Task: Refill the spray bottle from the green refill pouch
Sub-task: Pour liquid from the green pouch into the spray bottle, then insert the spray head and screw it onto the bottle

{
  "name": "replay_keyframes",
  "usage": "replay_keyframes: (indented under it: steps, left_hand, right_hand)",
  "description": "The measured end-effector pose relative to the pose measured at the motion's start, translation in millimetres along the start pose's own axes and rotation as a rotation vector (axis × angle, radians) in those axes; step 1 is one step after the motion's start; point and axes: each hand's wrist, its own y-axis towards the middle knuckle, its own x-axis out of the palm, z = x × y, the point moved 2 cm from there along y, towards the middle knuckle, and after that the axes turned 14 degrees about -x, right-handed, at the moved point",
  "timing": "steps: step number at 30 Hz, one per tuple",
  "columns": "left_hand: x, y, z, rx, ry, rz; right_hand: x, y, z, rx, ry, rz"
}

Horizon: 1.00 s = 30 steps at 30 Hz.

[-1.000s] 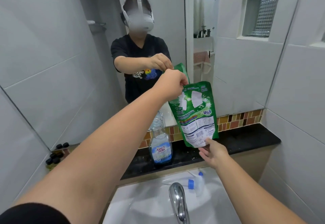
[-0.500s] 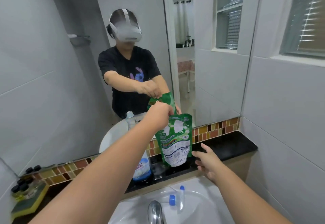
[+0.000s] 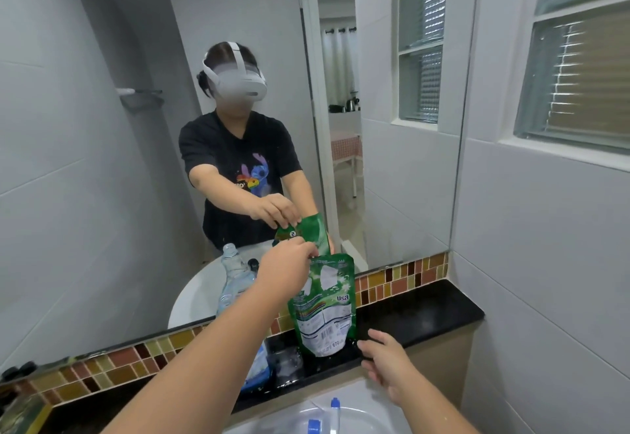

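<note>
A: Pouch position? And the hands?
B: The green refill pouch (image 3: 324,307) stands upright on the ledge (image 3: 426,314), left hand (image 3: 286,271) pinching its top corner; bottle (image 3: 254,362) just left; right hand (image 3: 388,362) spread, near its base.

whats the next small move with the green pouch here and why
Probably close the open right hand on the bottom of the green refill pouch. The left hand pinches only its top corner, the pouch stands on the black ledge, and the clear plastic spray bottle is uncapped beside it.
</note>
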Motion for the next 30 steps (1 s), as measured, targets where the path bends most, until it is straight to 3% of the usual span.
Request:
replay_keyframes:
  steps: [8, 14, 21, 25, 30]
  left_hand:
    - [-15, -38, -13, -0.041, -0.085, 0.096]
    - [-27, -101, -64, -0.173, -0.393, 0.16]
    - [7, -174, -145, -0.546, -0.591, 0.228]
    - [37, -195, -169, -0.754, -0.795, 0.157]
    - [68, -198, -175, -0.863, -0.884, -0.028]
  right_hand:
    - [3, -46, 34, -0.006, -0.203, -0.061]
    - [0, -55, 54, -0.241, -0.609, -0.328]
    - [29, -51, 67, -0.279, -0.924, -0.374]
    - [45, -50, 78, -0.318, -0.987, -0.407]
    - [60, -44, 87, -0.369, -1.089, -0.465]
